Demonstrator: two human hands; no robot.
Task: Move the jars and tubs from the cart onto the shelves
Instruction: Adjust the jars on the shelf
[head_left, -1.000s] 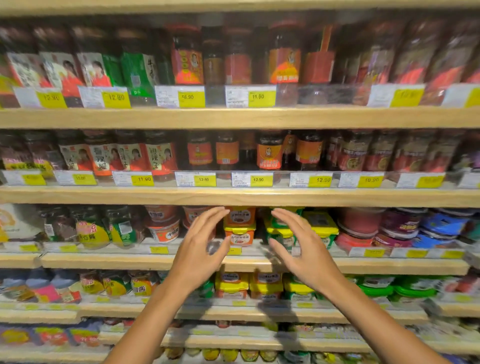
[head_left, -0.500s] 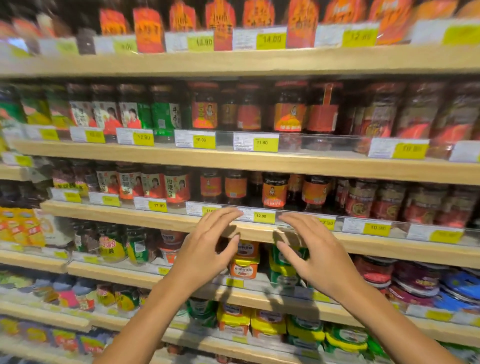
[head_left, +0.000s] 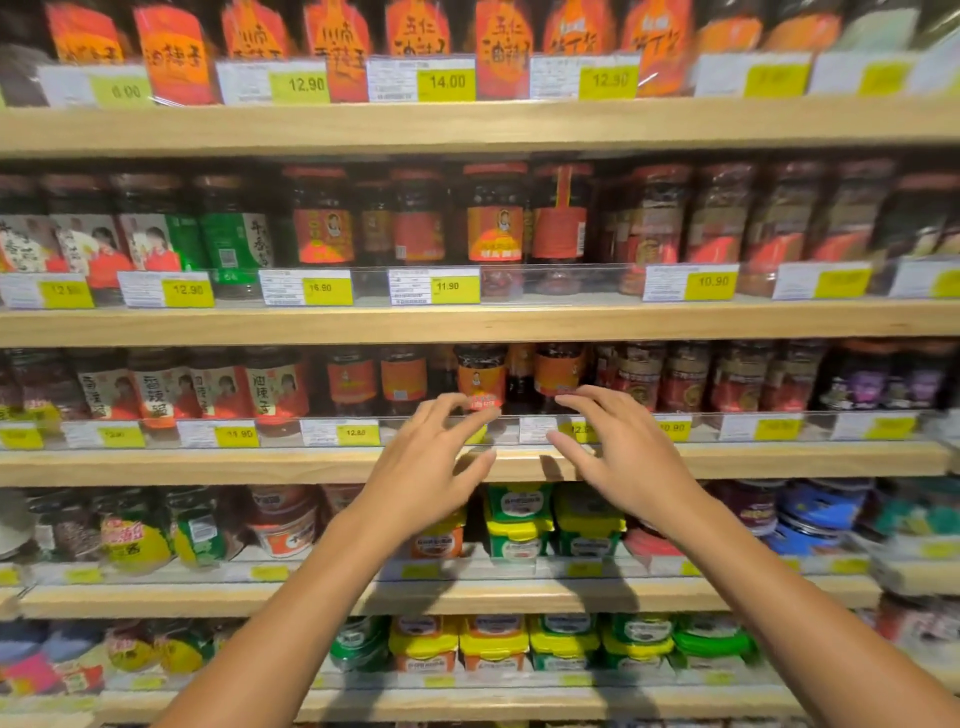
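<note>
Both my hands are raised in front of the third wooden shelf (head_left: 260, 465) from the top. My left hand (head_left: 431, 467) has its fingers spread and loosely bent, holding nothing, its fingertips near the clear rail below an orange-labelled sauce jar (head_left: 480, 376). My right hand (head_left: 621, 457) is likewise spread and empty, its fingertips just under a second orange-labelled jar (head_left: 558, 371). Yellow-lidded tubs (head_left: 519, 519) stand on the shelf below, partly hidden behind my hands. The cart is out of view.
Rows of dark sauce jars (head_left: 322, 218) fill the upper shelves behind clear rails with yellow price tags (head_left: 454, 288). Red-orange packets (head_left: 498, 47) line the top shelf. Green and yellow tubs (head_left: 566, 642) fill the lower shelf. Round blue tubs (head_left: 815, 519) sit at right.
The view has tilted upward and both hands have risen from the yellow-lidded tubs' shelf to the jar shelf above it. Both stay spread and empty.
</note>
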